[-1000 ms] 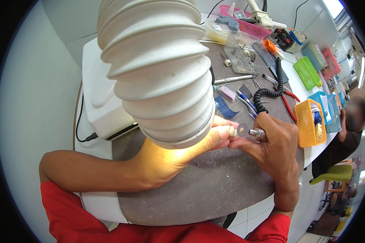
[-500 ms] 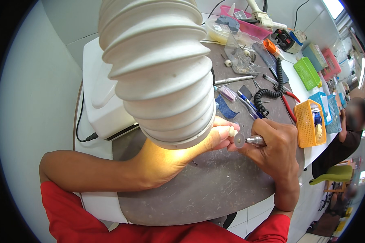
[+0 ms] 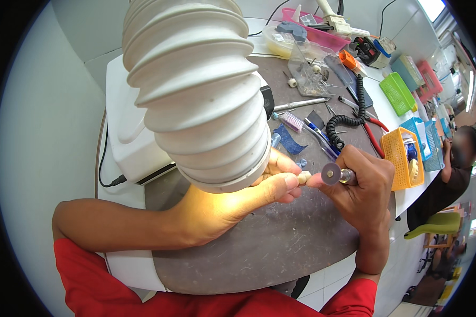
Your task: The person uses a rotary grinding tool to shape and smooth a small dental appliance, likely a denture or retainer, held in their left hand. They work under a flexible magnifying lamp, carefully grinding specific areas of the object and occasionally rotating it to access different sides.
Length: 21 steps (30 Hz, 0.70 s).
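Between the thumb and fingers of my left hand (image 3: 238,208) is a small cream dental crown (image 3: 303,178), lit brightly from above. My right hand (image 3: 367,190) is wrapped round a metal rotary handpiece (image 3: 348,176) that carries a thin round disc (image 3: 331,174). The disc stands a little to the right of the crown, apart from it. One fingertip of my right hand reaches the crown's right side. Part of my left hand is hidden under the mouth of a wide white ribbed hose (image 3: 201,105).
Left of the hose stands a white machine (image 3: 135,132). Beyond my hands lie a pink brush (image 3: 291,121), blue sheet scraps (image 3: 289,140), pens, a black coiled cord (image 3: 333,127) and red-handled pliers (image 3: 374,140). A yellow basket (image 3: 399,164) sits at right; another person (image 3: 444,185) sits farther off.
My right hand has drawn the handpiece and disc slightly right and up, away from the crown. The crown has turned in my left fingers. The hose appears shifted left.
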### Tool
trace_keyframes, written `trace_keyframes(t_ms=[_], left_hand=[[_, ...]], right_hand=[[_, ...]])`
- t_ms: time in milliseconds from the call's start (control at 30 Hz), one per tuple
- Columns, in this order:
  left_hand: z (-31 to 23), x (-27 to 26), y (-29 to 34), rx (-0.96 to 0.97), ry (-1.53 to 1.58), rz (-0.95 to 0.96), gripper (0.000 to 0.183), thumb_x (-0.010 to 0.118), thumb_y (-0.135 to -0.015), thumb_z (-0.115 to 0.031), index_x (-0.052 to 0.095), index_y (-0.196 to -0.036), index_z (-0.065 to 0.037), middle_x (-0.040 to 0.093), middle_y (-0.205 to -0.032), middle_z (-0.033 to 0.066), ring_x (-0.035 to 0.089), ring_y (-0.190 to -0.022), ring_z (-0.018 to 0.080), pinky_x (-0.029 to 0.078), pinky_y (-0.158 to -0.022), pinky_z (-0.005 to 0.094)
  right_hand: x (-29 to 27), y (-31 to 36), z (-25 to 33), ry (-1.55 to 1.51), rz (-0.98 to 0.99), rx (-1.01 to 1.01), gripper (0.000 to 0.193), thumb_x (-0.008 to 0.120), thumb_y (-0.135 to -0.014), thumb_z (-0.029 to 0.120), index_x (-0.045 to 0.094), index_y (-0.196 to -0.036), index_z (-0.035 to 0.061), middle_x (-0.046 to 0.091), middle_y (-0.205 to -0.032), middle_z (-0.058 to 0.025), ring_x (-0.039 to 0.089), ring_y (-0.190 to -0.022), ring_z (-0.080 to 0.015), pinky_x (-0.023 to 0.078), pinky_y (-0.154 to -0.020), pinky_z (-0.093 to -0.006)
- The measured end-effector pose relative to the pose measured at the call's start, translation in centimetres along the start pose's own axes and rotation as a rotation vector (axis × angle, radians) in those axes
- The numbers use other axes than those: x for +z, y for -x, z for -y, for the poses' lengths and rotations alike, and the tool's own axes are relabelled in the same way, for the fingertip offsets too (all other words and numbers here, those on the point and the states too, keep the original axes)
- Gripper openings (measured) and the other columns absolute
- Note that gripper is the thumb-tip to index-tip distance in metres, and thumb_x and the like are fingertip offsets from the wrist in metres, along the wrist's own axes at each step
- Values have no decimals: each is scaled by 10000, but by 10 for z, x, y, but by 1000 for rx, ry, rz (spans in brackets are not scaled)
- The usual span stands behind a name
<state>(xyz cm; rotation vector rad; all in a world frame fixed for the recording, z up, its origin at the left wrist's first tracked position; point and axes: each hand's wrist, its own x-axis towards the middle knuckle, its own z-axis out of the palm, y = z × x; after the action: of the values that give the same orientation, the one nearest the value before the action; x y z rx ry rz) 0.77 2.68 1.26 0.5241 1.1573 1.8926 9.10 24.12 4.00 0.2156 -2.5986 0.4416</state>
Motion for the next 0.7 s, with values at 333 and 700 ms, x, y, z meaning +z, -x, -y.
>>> trace_keyframes(t_ms=[333,700], left_hand=[[-2,5,-1,-96,52,-49,368,654,-971,-92,534,-1296,29,655,-1168,135,656,-1123,234,541,-996,352],[-1,3,0,-79,-2,-81,251,642,-979,-87,599,-1201,23,658,-1131,109,653,-1055,168,545,-962,326]], right_hand=[[-1,0,1,5,-13,26,542,893,-664,441,503,-670,64,441,-553,-26,438,-478,-168,333,-453,-311],[3,1,6,26,44,23,647,846,-614,599,485,-663,65,377,-544,-11,374,-473,-134,276,-447,-302]])
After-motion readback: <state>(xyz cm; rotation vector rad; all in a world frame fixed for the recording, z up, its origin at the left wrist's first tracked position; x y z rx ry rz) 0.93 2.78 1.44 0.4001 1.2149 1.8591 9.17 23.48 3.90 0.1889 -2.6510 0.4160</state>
